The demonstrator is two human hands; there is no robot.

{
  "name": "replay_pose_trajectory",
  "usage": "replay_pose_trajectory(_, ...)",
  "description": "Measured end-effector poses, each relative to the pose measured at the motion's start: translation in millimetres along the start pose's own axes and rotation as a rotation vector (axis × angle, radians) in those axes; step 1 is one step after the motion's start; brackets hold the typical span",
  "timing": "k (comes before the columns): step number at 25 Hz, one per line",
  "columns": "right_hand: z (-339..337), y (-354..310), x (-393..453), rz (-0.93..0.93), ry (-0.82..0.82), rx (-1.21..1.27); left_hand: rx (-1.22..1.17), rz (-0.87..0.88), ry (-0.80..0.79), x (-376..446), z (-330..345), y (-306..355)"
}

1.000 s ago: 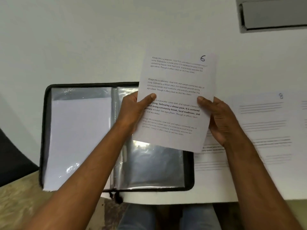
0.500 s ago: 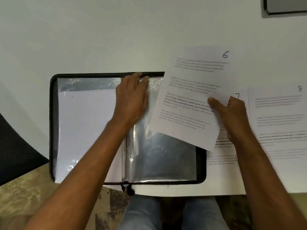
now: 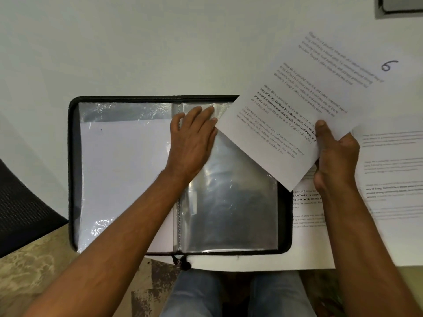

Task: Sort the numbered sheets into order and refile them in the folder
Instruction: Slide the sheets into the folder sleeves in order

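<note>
Since the earlier frame, the white printed sheet with a handwritten 6 [image 3: 304,106] has swung to the right and now lies tilted, its numbered corner pointing to the upper right. Only its lower left part still hangs over the open black zip folder with clear plastic sleeves [image 3: 71,170]. The right hand [image 3: 334,156] grips this sheet at its lower right edge, thumb on the printed side and the other fingers curled behind the paper. The left hand [image 3: 194,140] has stayed on the folder; it rests flat with straight fingers on the top of the right-hand clear sleeve [image 3: 233,202], close to the spine, and holds nothing. The left-hand sleeve contains a blank-looking white sheet [image 3: 123,179]. The folder lies on the white table [image 3: 137,42], near its front edge. Two more printed sheets lie on the table to the right of the folder: one [image 3: 306,213] partly under the right hand, the other [image 3: 393,175] further right.
</note>
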State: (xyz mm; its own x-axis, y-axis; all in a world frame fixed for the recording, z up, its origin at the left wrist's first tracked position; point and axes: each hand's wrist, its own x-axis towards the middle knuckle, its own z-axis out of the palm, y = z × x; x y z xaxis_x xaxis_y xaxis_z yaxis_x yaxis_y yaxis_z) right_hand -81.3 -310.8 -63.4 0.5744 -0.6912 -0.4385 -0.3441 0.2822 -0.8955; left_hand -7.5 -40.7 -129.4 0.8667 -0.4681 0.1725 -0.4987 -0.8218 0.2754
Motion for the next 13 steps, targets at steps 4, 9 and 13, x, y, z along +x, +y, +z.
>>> replay_pose_trajectory(4,7,-1,0,0.069,0.064,0.163,-0.024,0.041,0.016,2,-1,0)
replay_pose_trajectory(9,9,4,8,0.212,0.047,0.323,-0.053,0.114,-0.004,11,-4,-5)
replay_pose_trajectory(13,22,2,6,0.29,0.011,0.419,-0.015,0.207,-0.034,18,-12,-15)
